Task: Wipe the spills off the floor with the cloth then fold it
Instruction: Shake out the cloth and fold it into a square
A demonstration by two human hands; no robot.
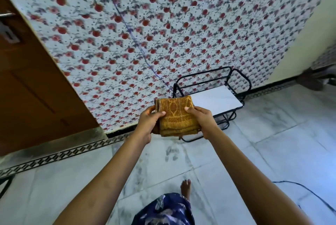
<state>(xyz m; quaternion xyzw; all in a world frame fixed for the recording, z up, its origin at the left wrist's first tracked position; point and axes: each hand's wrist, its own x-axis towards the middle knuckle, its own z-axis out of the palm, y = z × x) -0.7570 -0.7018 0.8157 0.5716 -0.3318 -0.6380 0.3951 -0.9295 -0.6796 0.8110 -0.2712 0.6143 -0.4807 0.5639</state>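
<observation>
White marble floor underfoot with faint grey smudges near its middle, flowered wall behind, black wire rack at the foot of the wall. Up in the air in front of the rack: yellow cloth, folded small into a thick pad, gripped by left hand on its left edge and right hand on its right edge, thumbs on top, fingers wrapped under. Looks soft, light and floppy, maybe a bit damp, not breakable; best held by two side edges, thumbs pressing down to keep the layers together
</observation>
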